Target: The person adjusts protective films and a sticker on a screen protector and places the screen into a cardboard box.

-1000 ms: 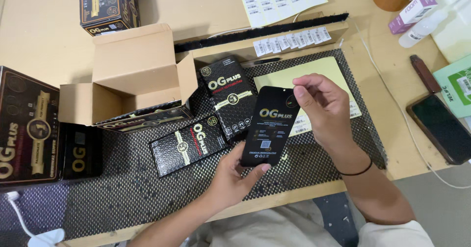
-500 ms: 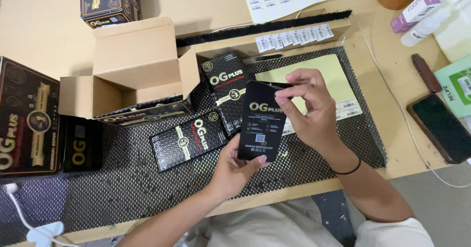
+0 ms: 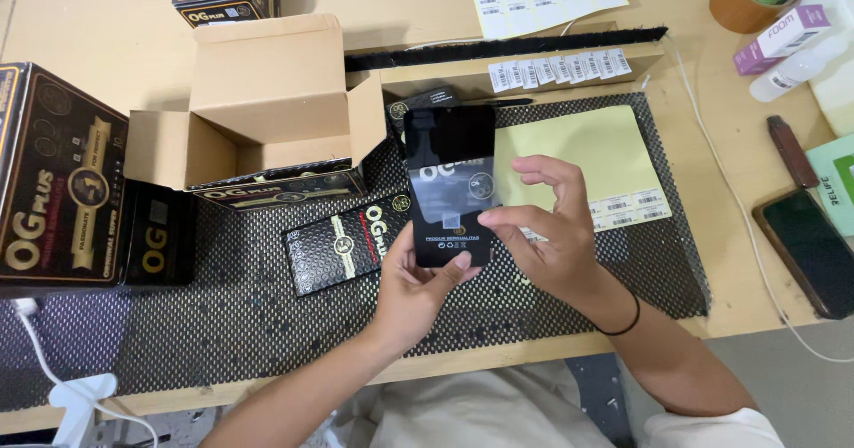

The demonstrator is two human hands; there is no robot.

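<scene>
Bright, even light; glare whitens the glossy black packet (image 3: 450,181); edges bend slightly.
</scene>
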